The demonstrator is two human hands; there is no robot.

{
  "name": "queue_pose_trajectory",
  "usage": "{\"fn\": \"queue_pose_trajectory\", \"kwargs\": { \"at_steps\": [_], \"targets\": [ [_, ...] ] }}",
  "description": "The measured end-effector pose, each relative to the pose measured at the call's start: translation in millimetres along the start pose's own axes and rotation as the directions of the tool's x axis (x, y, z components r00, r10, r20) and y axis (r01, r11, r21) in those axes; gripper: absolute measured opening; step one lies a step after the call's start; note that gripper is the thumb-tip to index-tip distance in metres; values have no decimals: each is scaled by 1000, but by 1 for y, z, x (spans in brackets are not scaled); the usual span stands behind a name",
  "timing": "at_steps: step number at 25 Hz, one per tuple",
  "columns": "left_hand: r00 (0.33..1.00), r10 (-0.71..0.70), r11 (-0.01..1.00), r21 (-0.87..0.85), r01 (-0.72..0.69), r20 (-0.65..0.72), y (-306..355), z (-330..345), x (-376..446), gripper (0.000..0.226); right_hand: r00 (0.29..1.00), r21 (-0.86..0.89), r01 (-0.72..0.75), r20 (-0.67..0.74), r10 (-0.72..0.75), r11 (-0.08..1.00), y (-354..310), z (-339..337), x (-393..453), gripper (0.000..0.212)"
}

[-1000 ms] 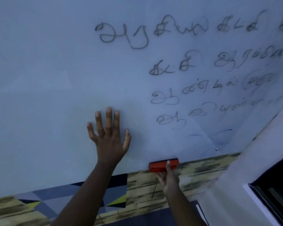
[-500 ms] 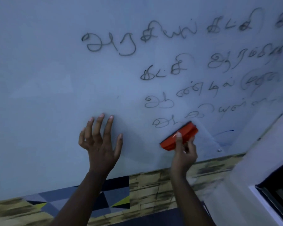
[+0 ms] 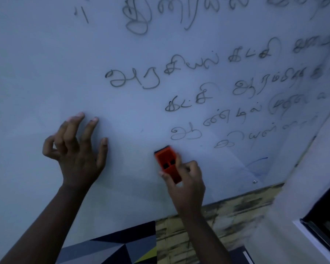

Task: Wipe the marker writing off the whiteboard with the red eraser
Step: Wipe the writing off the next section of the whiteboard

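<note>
I hold the red eraser (image 3: 167, 163) in my right hand (image 3: 186, 184), fingers curled round its lower end, low in the centre of the frame, apparently pad-down on the whiteboard (image 3: 46, 73) just below the marker writing (image 3: 187, 103). My left hand (image 3: 76, 149) grips nothing; its loosely bent fingertips touch the board at left, likely to steady me.

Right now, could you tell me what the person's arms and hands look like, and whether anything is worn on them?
Both forearms are bare as far as the picture reaches: no sleeves or cuffs show. The left hand and right hand wear no gloves, and no rings, watch or bracelet can be seen. The fingernails look short and unpainted.
</note>
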State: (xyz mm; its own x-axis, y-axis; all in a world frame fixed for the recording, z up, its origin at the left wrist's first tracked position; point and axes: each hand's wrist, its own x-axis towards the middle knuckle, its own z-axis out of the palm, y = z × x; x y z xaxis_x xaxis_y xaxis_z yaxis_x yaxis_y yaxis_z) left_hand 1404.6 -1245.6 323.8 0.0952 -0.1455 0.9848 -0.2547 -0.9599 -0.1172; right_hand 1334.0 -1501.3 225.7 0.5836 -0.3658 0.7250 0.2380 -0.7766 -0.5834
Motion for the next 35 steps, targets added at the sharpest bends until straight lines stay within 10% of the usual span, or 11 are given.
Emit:
{"fn": "queue_pose_trajectory", "kwargs": {
  "at_steps": [9,18,25,35],
  "targets": [
    [993,101,994,50,-99,-57,-7,10,-10,66,813,494,-450,-118,570,744,69,-47,53,65],
    [997,80,996,51,-79,-22,-4,13,-15,68,992,191,-117,-27,124,975,-54,-4,41,72],
    [995,101,991,92,-100,-7,-6,13,-17,68,971,-4,234,44,-233,972,-109,12,36,72],
    [992,118,989,98,-114,-34,-7,15,-19,67,968,310,-130,-166,188,942,-20,-64,122,81]
  ]
}}
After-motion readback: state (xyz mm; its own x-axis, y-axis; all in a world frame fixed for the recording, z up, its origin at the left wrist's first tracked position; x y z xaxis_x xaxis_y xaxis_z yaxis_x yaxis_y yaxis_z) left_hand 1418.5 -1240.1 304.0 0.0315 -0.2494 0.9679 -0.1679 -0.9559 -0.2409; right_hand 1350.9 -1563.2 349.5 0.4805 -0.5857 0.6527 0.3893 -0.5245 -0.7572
